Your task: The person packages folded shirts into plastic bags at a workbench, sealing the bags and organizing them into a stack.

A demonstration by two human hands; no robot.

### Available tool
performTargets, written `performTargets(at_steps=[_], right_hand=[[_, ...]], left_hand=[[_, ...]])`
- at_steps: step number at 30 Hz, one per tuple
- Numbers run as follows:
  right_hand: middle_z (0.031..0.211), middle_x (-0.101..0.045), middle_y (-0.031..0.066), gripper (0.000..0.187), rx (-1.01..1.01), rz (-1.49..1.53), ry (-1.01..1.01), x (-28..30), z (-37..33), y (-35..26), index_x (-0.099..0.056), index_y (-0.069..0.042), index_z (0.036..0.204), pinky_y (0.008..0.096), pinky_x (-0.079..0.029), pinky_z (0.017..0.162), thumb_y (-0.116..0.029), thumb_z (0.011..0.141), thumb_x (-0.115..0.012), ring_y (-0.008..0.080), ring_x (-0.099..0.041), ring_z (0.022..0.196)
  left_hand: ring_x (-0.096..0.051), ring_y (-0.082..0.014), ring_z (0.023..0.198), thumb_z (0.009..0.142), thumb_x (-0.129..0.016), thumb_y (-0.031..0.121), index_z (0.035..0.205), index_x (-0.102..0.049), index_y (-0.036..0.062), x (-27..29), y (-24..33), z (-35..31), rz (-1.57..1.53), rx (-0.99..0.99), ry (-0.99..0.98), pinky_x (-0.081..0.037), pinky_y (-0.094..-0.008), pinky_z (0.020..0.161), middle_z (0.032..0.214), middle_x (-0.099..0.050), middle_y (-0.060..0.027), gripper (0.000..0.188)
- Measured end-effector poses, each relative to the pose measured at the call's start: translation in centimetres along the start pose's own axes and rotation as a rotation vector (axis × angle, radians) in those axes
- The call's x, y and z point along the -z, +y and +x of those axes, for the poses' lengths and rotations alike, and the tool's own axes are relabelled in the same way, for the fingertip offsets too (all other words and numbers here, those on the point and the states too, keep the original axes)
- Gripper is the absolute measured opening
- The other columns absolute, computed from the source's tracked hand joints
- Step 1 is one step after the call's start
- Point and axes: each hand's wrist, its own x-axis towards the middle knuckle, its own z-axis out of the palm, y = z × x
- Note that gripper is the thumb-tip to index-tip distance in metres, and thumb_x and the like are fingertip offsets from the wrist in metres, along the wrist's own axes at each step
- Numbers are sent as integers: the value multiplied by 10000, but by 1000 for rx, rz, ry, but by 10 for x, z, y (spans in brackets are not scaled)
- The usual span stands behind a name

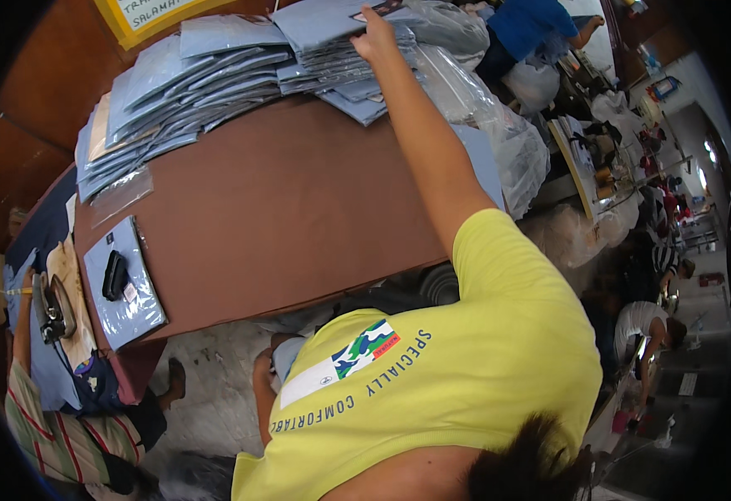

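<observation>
Folded blue shirts point(345, 46) | stacked far on brown table point(282, 209) | one hand point(375, 37) gripping top packet, which hand unclear; other unseen | risk: leaning stacks slide if tugged sideways

— Where is the camera sitting?

— It is riding high above the desk point(299, 209) and looking steeply down, so a person's yellow shirt point(466, 376) and dark hair are filling the lower edge, very near the lens.

— Which way is it facing?

— Forward across the desk toward the stacked blue shirts point(215, 75) at the far edge, with the floor point(215, 392) showing below.

— Is anything bending?

— The fisheye is curving the desk edges toward the dark rim, and the workshop is stretching away on the right.
</observation>
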Motion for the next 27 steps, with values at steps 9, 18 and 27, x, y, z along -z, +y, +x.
performTargets(at_steps=[9,18,27], right_hand=[[1111,-617,99,413,376,-960,-249,84,-43,-38,-560,13,1173,362,-425,923,-196,830,-655,246,-554,1065],[1047,-645,227,558,-81,-1899,745,460,-128,-171,-624,62,1065,398,-480,803,-377,733,-717,306,-619,989],[1126,-609,181,725,-510,-1346,435,434,-191,-190,-485,117,1223,326,-484,847,-350,747,-769,241,-609,1002]], left_hand=[[-552,-132,738,864,-586,303,896,-592,49,-53,-37,62,-224,50,33,-423,-292,585,814,-599,-28,256],[-538,-126,708,867,-562,327,921,-584,67,-23,-24,92,-4,-14,-79,-399,-282,540,798,-583,-21,266],[-540,-158,535,853,-528,249,978,-584,100,-5,26,58,524,203,-283,-414,-280,438,705,-579,-33,202]])
